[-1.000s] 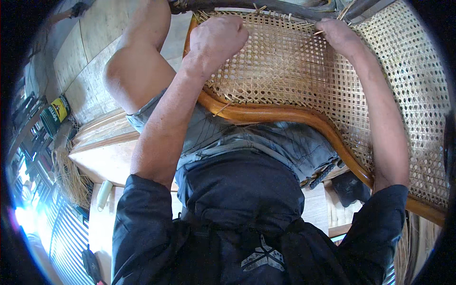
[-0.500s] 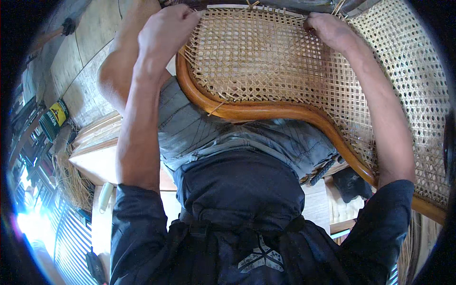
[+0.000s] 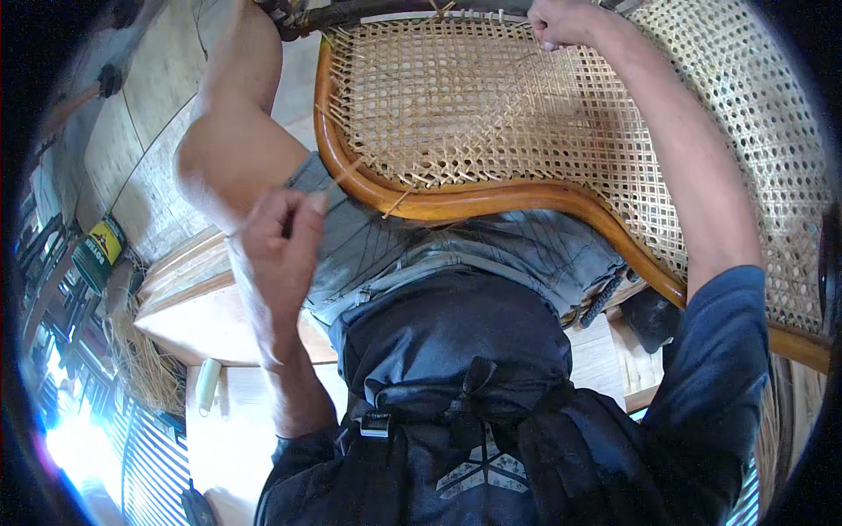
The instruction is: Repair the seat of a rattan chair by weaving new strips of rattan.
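Two hands are busy with one woven chair seat, and I go from left to right. Far at the left I see a bundle of loose straw (image 3: 145,368) beside a pale wooden bench (image 3: 189,307), and a bare knee (image 3: 241,149) above it. My left hand (image 3: 281,263) is lifted off the seat, near the lap, with fingers pinched narrow on a thin cane strand (image 3: 346,171) that runs up to the weave; the strand is faint, so I cannot follow it all the way. The cane seat (image 3: 456,114) lies across the lap in its curved wooden frame (image 3: 491,197), with some loose strand ends sticking out at the near edge. My right hand (image 3: 561,22) rests at the far rim of the seat, fingers closed down on the weave, but what they hold I cannot tell. I judge the step is drawing one strand tight through the weave. The next move asks a steady pull while the right hand holds the place.
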{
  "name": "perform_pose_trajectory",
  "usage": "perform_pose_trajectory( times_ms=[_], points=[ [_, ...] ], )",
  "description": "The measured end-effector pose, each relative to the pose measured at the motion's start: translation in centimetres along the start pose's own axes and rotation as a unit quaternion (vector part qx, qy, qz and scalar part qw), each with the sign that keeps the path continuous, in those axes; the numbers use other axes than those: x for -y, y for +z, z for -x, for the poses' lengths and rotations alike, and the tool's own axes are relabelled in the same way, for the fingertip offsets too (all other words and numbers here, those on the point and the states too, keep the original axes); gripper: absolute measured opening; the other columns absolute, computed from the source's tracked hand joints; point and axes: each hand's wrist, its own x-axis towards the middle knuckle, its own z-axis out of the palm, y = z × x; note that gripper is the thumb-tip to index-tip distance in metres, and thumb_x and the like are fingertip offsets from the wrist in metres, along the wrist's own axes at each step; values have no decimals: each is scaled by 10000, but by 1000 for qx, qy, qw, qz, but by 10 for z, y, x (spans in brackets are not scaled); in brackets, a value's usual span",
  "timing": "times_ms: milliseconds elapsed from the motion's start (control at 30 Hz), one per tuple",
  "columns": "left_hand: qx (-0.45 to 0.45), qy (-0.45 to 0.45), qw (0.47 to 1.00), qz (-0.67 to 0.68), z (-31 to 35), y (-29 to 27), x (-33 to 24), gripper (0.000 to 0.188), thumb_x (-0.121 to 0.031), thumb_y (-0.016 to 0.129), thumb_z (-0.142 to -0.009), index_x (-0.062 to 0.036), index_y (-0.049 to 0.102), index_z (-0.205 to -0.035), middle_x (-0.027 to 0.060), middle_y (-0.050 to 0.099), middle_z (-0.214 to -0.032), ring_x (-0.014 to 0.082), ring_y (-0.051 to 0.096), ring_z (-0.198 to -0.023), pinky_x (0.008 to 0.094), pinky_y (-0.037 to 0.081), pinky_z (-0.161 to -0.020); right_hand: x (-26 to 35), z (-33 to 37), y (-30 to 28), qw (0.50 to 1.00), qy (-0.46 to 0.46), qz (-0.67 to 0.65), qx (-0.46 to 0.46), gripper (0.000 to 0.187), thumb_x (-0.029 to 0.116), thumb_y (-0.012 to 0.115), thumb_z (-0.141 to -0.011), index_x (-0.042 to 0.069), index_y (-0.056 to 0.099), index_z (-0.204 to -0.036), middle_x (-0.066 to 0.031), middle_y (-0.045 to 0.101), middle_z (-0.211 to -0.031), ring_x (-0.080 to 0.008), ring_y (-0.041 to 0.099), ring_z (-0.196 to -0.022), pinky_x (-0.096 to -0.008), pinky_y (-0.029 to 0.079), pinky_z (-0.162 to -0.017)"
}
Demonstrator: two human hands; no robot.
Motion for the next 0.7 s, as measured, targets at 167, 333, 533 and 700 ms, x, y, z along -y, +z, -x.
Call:
perform_pose_trajectory(
  times_ms=[167, 333, 533, 700],
  points=[
    [4, -31, 998, 53, 3, -1, -1, 149, -130, 620, -819, -6, 571, -754, -17, 482, -626, 40, 411, -599, 202, 347, -540, 57, -3, 32, 934, -78, -328, -120, 403, 454, 479, -855, 81, 616, -786, -61, 574, -712, -153, 527, -681, -310, 433, -609],
    [9, -35, 996, 83, -13, -9, -8, 156, -146, 616, -832, -17, 567, -759, -47, 465, -647, 31, 381, -608, 189, 334, -543, 109, 23, 43, 926, -122, -332, -130, 600, 667, 432, -794, 105, 569, -633, -33, 503, -539, -162, 490, -516, -328, 395, -503],
    [14, -16, 996, 81, -26, -6, -3, 168, -157, 599, -848, -15, 569, -763, -51, 470, -648, 30, 386, -605, 186, 333, -543, 127, 24, 65, 869, -71, -408, -271, 605, 611, 485, -802, 71, 511, -531, -31, 411, -433, -144, 368, -416, -300, 318, -427],
    [30, -28, 997, 62, -31, -9, -6, 168, -158, 596, -849, -9, 575, -774, -49, 478, -650, 32, 390, -603, 183, 330, -541, 136, 21, 68, 885, -92, -293, -349, 501, 503, 530, -819, 46, 538, -614, -146, 482, -524, -244, 503, -453, -359, 394, -463]
  ],
)
